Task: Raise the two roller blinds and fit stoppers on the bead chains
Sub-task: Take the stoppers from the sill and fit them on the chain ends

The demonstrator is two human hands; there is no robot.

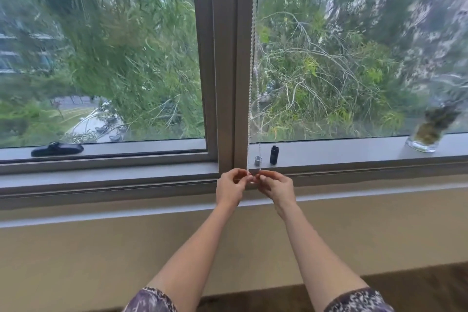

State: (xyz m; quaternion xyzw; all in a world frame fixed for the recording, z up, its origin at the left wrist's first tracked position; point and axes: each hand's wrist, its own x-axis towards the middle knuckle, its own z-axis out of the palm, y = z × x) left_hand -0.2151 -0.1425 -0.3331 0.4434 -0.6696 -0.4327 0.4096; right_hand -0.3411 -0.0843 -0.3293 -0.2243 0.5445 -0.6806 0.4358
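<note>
A white bead chain (251, 63) hangs down the grey window mullion (225, 58) in two strands. My left hand (231, 186) and my right hand (276, 186) meet at the chain's lower end, just below the sill. Both pinch the chain with thumb and fingers. What sits between the fingertips is too small to make out. A small grey cylinder (257, 161) hangs at the end of the right strand above my hands. No blind fabric shows over either pane.
On the sill stand a small black cylinder (274, 155) just right of the chain and a glass vase (428, 132) at far right. A black window handle (57, 149) lies on the left frame. A beige wall drops below the sill.
</note>
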